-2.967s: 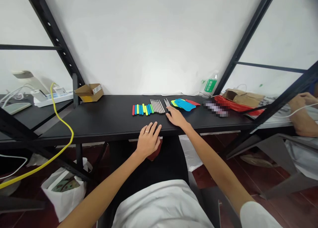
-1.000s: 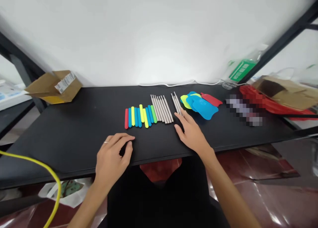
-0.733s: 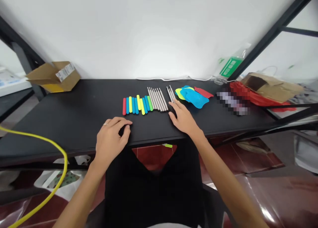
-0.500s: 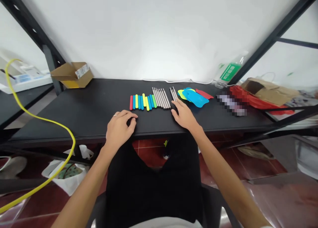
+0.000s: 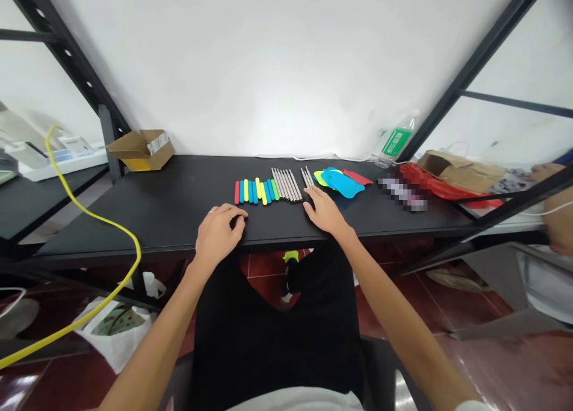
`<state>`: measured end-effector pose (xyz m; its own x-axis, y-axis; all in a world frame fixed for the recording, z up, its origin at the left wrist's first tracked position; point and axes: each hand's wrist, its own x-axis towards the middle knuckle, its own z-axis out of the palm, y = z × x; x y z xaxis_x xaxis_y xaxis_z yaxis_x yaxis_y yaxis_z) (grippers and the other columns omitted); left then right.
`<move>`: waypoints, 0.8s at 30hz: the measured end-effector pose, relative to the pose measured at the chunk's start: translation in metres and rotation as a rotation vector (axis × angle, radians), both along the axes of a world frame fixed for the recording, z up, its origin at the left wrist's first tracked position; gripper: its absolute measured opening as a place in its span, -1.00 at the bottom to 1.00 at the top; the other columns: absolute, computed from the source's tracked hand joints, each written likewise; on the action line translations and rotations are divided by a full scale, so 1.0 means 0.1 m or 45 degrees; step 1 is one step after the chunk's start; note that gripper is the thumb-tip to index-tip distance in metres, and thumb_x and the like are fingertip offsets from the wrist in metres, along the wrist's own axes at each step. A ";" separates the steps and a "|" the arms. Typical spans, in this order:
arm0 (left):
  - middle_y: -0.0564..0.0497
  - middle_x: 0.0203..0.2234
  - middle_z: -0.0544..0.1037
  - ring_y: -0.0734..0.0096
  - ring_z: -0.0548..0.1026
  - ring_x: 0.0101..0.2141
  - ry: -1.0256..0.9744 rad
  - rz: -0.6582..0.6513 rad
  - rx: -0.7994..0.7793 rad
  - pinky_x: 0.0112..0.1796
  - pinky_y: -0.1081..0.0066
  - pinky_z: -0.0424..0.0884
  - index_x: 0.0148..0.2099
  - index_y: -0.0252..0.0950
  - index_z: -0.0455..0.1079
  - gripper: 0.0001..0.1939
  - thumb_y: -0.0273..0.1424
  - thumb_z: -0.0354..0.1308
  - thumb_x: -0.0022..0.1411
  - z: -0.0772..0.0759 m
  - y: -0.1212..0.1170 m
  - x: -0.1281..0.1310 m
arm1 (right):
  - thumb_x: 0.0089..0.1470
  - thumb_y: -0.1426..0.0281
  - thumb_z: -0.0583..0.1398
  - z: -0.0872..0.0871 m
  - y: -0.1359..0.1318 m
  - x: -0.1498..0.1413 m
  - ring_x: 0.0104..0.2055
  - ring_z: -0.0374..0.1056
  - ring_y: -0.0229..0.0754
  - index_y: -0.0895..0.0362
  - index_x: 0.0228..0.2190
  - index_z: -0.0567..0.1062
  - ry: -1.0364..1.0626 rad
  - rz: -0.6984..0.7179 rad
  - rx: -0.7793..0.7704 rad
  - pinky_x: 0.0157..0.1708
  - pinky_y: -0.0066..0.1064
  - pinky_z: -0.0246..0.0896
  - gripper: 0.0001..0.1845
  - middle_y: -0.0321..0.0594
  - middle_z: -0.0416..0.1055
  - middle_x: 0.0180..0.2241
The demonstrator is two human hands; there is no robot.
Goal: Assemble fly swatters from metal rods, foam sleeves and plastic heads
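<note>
My right hand (image 5: 326,210) lies on the table with its fingers stretched out, the fingertips at the lower ends of a few metal rods (image 5: 306,177). To their left is a slanted row of several more metal rods (image 5: 286,185). Beside that row lie several coloured handles (image 5: 255,191) in red, blue, yellow and green. Below the handles rests my left hand (image 5: 220,232), loosely bent with a gap between thumb and forefinger and nothing visible in it. Right of my right hand is an overlapping pile of flat fly swatter heads (image 5: 342,183) in blue, yellow and red.
An open cardboard box (image 5: 143,150) stands at the back left of the black table (image 5: 179,214). At the back right is a green-labelled bottle (image 5: 398,141), near a red bag (image 5: 430,183). A yellow cable (image 5: 102,221) hangs at left. Another person's arm (image 5: 557,220) shows far right.
The camera view has shifted slightly, and another person's arm has come into view at the far right. My hands keep nearly the same places beside the handles and rods.
</note>
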<state>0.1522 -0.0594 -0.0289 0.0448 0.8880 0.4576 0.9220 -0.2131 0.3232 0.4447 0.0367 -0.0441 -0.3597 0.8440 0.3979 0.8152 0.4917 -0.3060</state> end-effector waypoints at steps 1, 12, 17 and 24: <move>0.04 -0.10 0.59 0.18 0.46 -0.13 0.003 0.003 -0.004 -0.11 0.24 0.35 -0.14 -0.14 0.54 -0.71 -0.32 -0.02 0.32 0.00 0.00 0.00 | 0.28 0.30 0.03 -0.01 0.00 0.00 0.36 0.06 0.08 0.23 0.23 0.31 0.002 0.001 0.002 0.29 -0.05 0.08 -0.45 0.09 0.14 0.31; 0.04 -0.11 0.59 0.20 0.47 -0.14 -0.010 -0.014 0.018 -0.07 0.23 0.35 -0.16 -0.15 0.54 -0.72 -0.33 -0.03 0.33 -0.01 0.00 -0.01 | 0.27 0.30 0.04 -0.01 0.01 0.00 0.34 0.10 0.07 0.23 0.21 0.34 0.012 -0.001 0.008 0.27 -0.04 0.10 -0.47 0.10 0.19 0.29; 0.04 -0.11 0.59 0.18 0.46 -0.12 -0.002 -0.003 0.009 -0.08 0.23 0.36 -0.15 -0.15 0.54 -0.71 -0.32 -0.03 0.33 -0.01 0.01 0.00 | 0.27 0.31 0.04 0.00 0.01 0.00 0.34 0.09 0.08 0.25 0.22 0.33 0.005 -0.007 0.000 0.27 -0.05 0.11 -0.46 0.11 0.19 0.29; 0.05 -0.11 0.59 0.18 0.47 -0.14 0.009 0.003 0.025 -0.10 0.23 0.37 -0.16 -0.14 0.54 -0.71 -0.32 -0.03 0.32 -0.01 -0.01 0.01 | 0.27 0.30 0.04 -0.01 0.02 0.01 0.34 0.09 0.07 0.22 0.22 0.32 0.002 0.005 0.000 0.28 -0.02 0.10 -0.46 0.06 0.20 0.29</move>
<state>0.1530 -0.0599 -0.0297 0.0458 0.8790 0.4746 0.9247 -0.2170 0.3128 0.4459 0.0392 -0.0455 -0.3621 0.8425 0.3989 0.8128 0.4948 -0.3073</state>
